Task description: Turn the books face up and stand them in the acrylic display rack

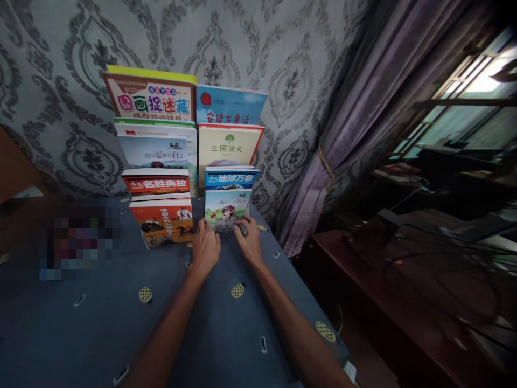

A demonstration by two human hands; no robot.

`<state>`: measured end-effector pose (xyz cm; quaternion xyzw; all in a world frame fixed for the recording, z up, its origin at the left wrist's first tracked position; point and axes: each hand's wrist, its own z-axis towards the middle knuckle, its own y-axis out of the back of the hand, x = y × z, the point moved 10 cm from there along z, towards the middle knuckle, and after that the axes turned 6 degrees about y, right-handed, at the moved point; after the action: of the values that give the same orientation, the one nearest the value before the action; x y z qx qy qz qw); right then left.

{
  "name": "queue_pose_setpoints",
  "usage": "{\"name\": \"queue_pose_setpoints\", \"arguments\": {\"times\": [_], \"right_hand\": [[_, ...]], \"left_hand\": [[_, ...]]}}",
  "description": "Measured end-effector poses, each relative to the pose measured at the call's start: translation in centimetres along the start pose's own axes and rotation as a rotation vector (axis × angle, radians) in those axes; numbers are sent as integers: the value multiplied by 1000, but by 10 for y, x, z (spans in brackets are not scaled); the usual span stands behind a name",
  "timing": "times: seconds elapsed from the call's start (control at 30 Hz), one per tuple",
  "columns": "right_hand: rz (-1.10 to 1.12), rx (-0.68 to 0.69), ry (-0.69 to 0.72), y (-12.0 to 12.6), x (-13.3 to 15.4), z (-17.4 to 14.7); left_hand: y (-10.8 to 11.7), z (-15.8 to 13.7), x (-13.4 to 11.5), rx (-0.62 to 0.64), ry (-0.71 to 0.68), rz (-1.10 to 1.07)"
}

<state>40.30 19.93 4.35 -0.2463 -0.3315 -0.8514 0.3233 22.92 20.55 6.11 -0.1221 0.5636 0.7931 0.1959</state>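
Two side-by-side rows of upright books stand against the wall, the taller ones at the back. At the front of the right row is a pale blue and green paperback book [226,211] with a drawn figure on its cover. My left hand [206,245] grips its lower left edge, fingers curled. On the lower right corner, my right hand [248,240] holds the same book with thumb and bent fingers. Just behind it is a blue book [232,179]. To the left, an orange-red book [163,222] fronts the other row, leaning back slightly.
The books stand on a dark blue cloth [194,323] with a pineapple print. Patterned wallpaper [291,91] rises behind. A purple curtain [309,194] hangs to the right, beside a dark red table [355,269] with cables. A blurred-out patch [78,240] lies at left.
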Motion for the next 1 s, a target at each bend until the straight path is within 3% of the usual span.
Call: {"name": "queue_pose_setpoints", "arguments": {"times": [0.33, 0.53, 0.77, 1.0], "right_hand": [[-151, 57, -26, -7, 2, 0], [-105, 52, -44, -5, -1, 3], [-71, 34, -49, -5, -3, 3], [-66, 4, -30, -2, -5, 4]], "left_hand": [[9, 0, -10, 17, -18, -18], [12, 1, -10, 64, -4, 15], [17, 2, -10, 15, 3, 61], [17, 1, -10, 46, 18, 92]]}}
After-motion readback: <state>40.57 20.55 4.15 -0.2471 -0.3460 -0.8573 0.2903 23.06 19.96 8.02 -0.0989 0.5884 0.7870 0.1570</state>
